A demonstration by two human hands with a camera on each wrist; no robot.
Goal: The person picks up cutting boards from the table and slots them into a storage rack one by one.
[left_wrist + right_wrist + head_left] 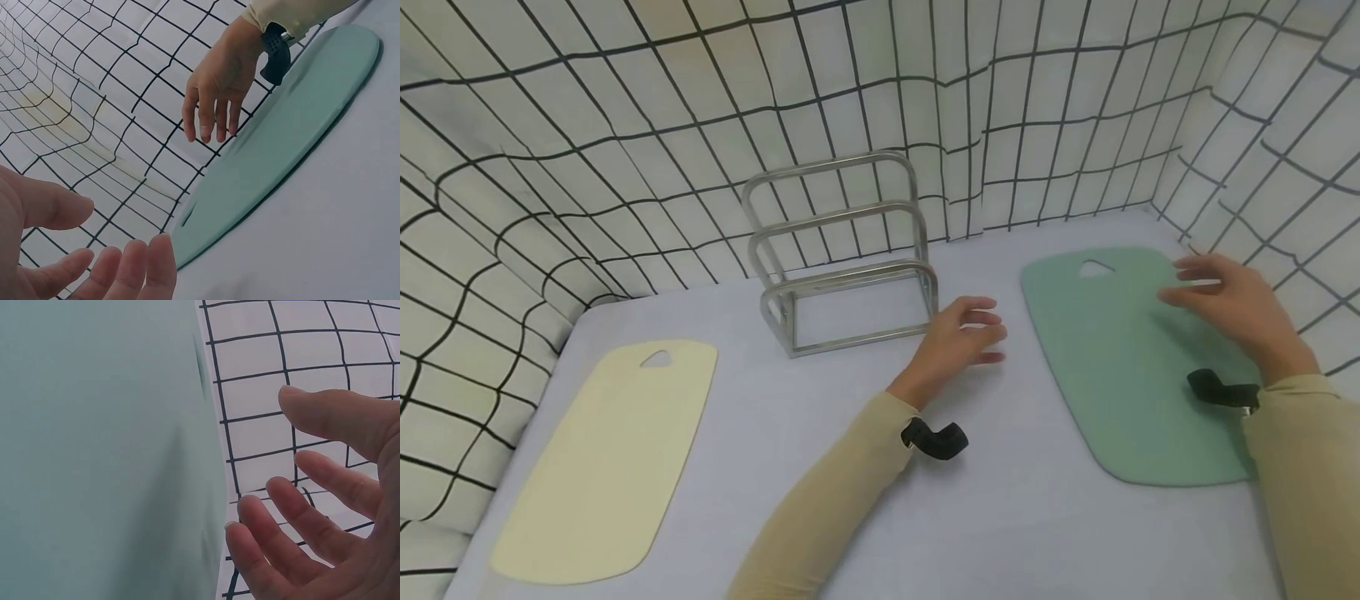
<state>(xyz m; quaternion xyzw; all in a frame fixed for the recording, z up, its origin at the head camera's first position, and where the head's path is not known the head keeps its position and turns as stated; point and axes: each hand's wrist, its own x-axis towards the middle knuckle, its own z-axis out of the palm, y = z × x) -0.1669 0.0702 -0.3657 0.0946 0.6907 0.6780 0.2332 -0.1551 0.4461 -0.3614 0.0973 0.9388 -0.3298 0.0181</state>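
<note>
A green cutting board [1120,375] lies flat on the right side of the white table. Over its right edge hovers my right hand [1243,308], fingers spread and holding nothing; in the right wrist view the board [94,450] fills the left half beside the fingers [269,550]. My left hand [955,337] is between the metal rack [850,275] and the green board, its fingers relaxed with nothing in them. In the left wrist view its thumb and fingertips [159,262] overlap the near end of the board. A cream cutting board [610,462] lies flat at the left.
The rack has several upright wire loops and stands at the back middle. Behind and at both sides rise cloth walls [700,150] with a black grid pattern. White table surface [1000,517] lies between the two boards. Each wrist carries a black camera mount [936,439].
</note>
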